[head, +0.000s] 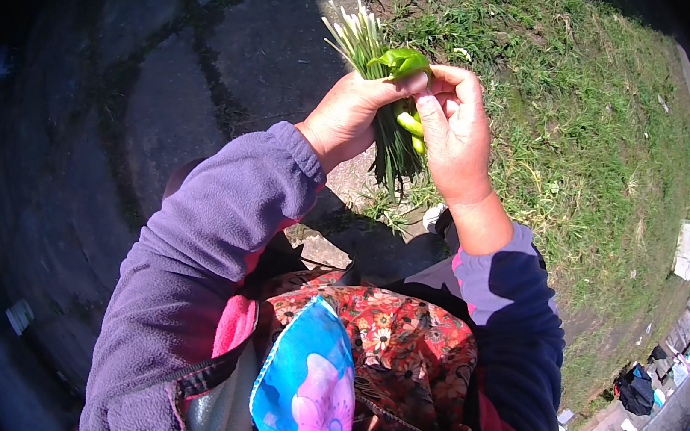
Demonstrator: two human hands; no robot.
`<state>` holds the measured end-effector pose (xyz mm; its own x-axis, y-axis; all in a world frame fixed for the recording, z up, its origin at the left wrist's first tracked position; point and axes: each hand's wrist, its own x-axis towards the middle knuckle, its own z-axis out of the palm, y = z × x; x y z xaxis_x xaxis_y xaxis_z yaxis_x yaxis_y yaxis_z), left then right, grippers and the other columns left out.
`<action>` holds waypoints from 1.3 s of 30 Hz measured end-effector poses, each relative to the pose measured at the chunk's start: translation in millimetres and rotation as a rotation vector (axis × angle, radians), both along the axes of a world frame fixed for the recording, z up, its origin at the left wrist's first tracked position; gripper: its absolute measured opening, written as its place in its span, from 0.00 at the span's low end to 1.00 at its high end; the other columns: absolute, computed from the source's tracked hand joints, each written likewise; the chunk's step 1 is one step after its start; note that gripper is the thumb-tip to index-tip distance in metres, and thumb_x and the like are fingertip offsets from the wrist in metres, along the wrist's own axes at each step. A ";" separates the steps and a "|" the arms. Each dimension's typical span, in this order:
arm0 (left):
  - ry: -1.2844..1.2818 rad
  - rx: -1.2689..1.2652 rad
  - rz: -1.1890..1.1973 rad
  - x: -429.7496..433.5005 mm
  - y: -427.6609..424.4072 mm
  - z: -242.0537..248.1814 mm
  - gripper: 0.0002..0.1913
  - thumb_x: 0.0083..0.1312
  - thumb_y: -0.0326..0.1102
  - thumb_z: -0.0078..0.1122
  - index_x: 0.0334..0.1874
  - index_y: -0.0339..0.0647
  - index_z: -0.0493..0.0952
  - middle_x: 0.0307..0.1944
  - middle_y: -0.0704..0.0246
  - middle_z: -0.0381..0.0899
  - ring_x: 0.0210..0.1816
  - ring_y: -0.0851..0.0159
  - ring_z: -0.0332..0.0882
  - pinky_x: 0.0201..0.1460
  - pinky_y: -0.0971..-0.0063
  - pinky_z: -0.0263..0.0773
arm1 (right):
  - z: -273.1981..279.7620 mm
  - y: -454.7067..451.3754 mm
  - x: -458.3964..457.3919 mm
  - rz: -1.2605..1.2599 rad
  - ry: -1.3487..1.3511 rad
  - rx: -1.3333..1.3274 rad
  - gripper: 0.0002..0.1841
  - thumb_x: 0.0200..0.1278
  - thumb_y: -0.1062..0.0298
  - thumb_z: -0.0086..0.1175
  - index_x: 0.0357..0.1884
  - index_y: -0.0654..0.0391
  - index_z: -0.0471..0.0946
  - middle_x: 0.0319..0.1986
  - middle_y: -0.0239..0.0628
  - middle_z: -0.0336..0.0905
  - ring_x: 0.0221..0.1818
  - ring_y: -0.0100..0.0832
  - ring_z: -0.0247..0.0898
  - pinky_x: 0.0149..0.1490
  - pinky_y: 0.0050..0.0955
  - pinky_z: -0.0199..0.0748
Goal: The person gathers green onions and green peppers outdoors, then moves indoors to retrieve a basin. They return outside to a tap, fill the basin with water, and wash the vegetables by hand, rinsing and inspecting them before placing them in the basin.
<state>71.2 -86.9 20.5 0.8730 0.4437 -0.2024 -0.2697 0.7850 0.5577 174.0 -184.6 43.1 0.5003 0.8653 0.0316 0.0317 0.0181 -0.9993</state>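
Note:
A bunch of what looks like Chinese chives (366,40) is held up before me, pale cut ends upward and dark green blades hanging down. My left hand (358,104) grips it around the middle, its thumb pressing on the front. A broad, bright green leaf strip (403,61) crosses the bunch above that thumb. A folded yellow-green end (410,124) sticks out below, between the two hands. With thumb and fingers, my right hand (460,120) pinches at the strip beside the left thumb. The exact pinch point is partly hidden by the fingers.
Cracked concrete paving (235,53) lies in shade to the left, sunlit grass (562,132) to the right. A white block (688,250) and a dark bag (635,388) stand by the path at far right. A floral red apron (419,347) covers my lap.

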 end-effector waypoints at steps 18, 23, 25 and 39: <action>-0.086 -0.070 -0.053 -18.9 7.9 38.8 0.18 0.64 0.36 0.58 0.54 0.40 0.69 0.48 0.62 0.75 0.50 0.58 0.77 0.60 0.53 0.71 | 19.7 -22.1 36.1 -0.132 -0.102 -0.021 0.14 0.74 0.60 0.43 0.37 0.59 0.76 0.29 0.28 0.76 0.28 0.16 0.68 0.33 0.15 0.69; -0.384 -0.034 -0.129 -36.1 -26.2 81.8 0.24 0.60 0.30 0.65 0.56 0.37 0.65 0.41 0.64 0.77 0.41 0.67 0.78 0.51 0.66 0.76 | 6.3 -31.4 65.2 -0.176 -0.092 -0.096 0.15 0.75 0.60 0.42 0.40 0.60 0.76 0.26 0.27 0.72 0.26 0.15 0.65 0.33 0.14 0.65; -0.427 0.066 -0.160 -41.9 -28.7 97.9 0.19 0.57 0.31 0.67 0.48 0.41 0.68 0.37 0.65 0.74 0.36 0.68 0.77 0.52 0.65 0.76 | -4.2 -34.6 69.7 -0.160 -0.094 -0.148 0.15 0.75 0.60 0.42 0.41 0.60 0.76 0.26 0.26 0.72 0.26 0.14 0.64 0.34 0.14 0.65; -0.413 0.035 -0.094 -53.6 -15.7 107.4 0.18 0.61 0.33 0.63 0.50 0.46 0.68 0.37 0.71 0.70 0.37 0.69 0.73 0.53 0.63 0.75 | -103.4 -65.4 102.8 0.098 -0.025 -0.460 0.11 0.68 0.70 0.43 0.47 0.56 0.76 0.31 0.30 0.75 0.31 0.18 0.69 0.37 0.19 0.69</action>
